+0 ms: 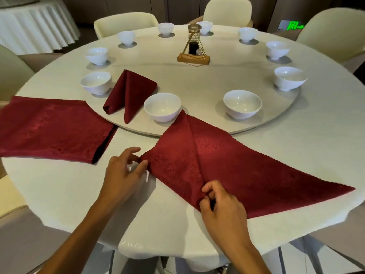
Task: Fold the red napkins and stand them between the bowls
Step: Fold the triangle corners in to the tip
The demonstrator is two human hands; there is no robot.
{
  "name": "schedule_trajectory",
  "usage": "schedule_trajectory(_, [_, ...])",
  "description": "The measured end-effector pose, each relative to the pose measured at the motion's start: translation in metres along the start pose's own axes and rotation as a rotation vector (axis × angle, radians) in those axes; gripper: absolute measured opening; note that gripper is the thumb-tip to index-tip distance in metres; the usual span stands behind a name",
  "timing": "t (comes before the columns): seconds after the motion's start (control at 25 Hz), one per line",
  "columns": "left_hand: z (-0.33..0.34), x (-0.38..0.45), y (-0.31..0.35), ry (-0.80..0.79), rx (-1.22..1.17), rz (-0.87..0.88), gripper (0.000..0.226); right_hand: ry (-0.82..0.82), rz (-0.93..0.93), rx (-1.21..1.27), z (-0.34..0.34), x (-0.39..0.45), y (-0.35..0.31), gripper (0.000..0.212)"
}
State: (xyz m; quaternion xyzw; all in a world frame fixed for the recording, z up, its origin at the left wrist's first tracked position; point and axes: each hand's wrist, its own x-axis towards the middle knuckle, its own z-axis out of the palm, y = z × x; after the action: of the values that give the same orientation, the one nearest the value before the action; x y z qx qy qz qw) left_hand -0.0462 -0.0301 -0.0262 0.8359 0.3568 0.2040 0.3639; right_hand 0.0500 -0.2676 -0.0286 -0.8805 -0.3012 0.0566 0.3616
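Right now both hands are on a red napkin (227,167) spread at the near edge of the round, white-covered surface (296,123). The left hand (123,171) pinches the napkin's left corner between thumb and fingertips, the other fingers loosely spread. The right hand (219,202) has its fingers curled around the cloth at the bottom of a fold line, gripping the near edge. The napkin lies as a long triangle: its left flap is folded up toward a peak that touches, or all but touches, the nearest bowl (162,106), while its right point stretches out to the rim of the surface.

A folded napkin (128,93) stands on the raised turntable (197,84) between that bowl and the left bowl (96,82). To the left, a stack of flat red napkins (51,127) lies on the surface, one corner just overlapping the turntable's edge. A third bowl (242,103) sits to the right of the nearest one, and more white bowls ring the turntable. A bottle in a gold wire holder (194,46) stands near its far side. Cream chairs (126,22) surround the surface.
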Motion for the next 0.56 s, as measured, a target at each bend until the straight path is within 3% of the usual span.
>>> schedule_trajectory(0.24, [-0.003,0.009,-0.001,-0.051,-0.090,0.002,0.028,0.030,-0.005,-0.048,0.001,-0.001,-0.004,0.014])
schedule_trajectory(0.56, [0.008,0.022,0.000,-0.062,-0.013,-0.057,0.013,0.160,-0.147,-0.375,0.007,-0.008,0.011,0.015])
